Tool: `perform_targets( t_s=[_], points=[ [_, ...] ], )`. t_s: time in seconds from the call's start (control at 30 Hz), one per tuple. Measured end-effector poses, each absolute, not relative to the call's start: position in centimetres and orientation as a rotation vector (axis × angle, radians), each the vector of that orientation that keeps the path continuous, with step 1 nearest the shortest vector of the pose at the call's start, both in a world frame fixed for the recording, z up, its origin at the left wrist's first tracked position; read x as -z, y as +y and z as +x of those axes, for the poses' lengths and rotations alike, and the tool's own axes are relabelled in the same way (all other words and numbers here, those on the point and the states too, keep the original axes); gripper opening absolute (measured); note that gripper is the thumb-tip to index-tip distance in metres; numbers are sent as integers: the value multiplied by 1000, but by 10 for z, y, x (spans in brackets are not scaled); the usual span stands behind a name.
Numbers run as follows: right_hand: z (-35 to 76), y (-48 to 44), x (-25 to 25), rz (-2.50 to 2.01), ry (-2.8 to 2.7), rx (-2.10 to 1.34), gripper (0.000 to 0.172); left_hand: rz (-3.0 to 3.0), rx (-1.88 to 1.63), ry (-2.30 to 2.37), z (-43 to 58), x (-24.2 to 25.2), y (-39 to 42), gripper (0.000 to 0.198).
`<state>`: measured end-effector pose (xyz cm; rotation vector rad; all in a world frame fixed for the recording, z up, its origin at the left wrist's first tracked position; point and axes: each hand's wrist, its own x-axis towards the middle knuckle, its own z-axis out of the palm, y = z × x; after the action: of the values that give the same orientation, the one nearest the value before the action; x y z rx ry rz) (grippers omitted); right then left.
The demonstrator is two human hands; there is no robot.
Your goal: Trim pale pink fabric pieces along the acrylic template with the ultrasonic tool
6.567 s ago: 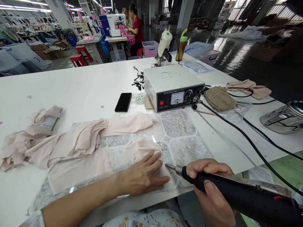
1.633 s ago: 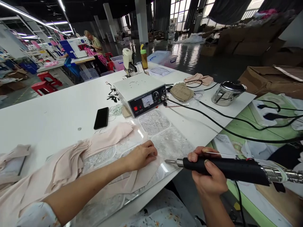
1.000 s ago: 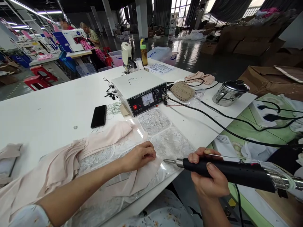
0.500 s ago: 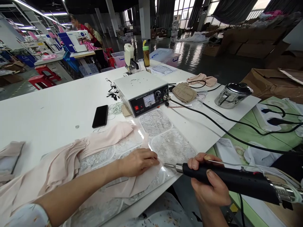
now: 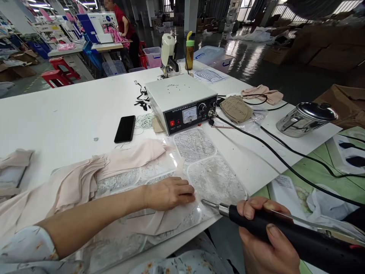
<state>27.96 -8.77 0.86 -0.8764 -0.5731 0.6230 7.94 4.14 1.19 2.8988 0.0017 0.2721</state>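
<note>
My left hand (image 5: pixel 168 192) lies on a pale pink fabric piece (image 5: pixel 159 222), fingers together and pressing it down on a clear scratched cutting mat (image 5: pixel 216 179). My right hand (image 5: pixel 266 243) is wrapped round a black hand-held welding tool (image 5: pixel 288 238). Its metal tip (image 5: pixel 209 204) hovers just right of my left fingertips, at the fabric's edge. A black cable (image 5: pixel 273 154) runs from the white control box (image 5: pixel 182 101) toward the tool. More pink fabric pieces (image 5: pixel 85 179) lie stacked to the left.
A black phone (image 5: pixel 124 128) lies left of the box. A steel pot (image 5: pixel 306 118), brown pattern pieces (image 5: pixel 236 108), a bottle (image 5: pixel 189 49) and a white cutter (image 5: pixel 167 51) stand further back. A person in red (image 5: pixel 124 24) works at a far sewing machine.
Since 6.6 s ago my left hand went from flat and spread to closed fingers on the fabric. The tool tip stays beside it. My head has shifted the view slightly.
</note>
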Motion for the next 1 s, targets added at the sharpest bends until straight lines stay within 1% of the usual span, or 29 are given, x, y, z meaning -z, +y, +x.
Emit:
perform_targets(
  t_s=[0.27,0.43,0.6,0.8,1.0],
  points=[
    [277,-89,-10,-963,-495,-586,17,2908,-233,-116,80,-14,43,27],
    [274,-92,-13,-1012,-470,-609,16,2847,-236,-51,80,-12,41,24],
    [278,-93,-11,-1030,-502,-570,15,2823,-260,-13,80,-8,39,28],
    [280,-94,-11,-1039,-508,-576,15,2837,-258,-32,80,-5,39,22],
    [277,-93,-13,-1014,-515,-568,13,2841,-251,-25,79,-4,39,22]
  ],
)
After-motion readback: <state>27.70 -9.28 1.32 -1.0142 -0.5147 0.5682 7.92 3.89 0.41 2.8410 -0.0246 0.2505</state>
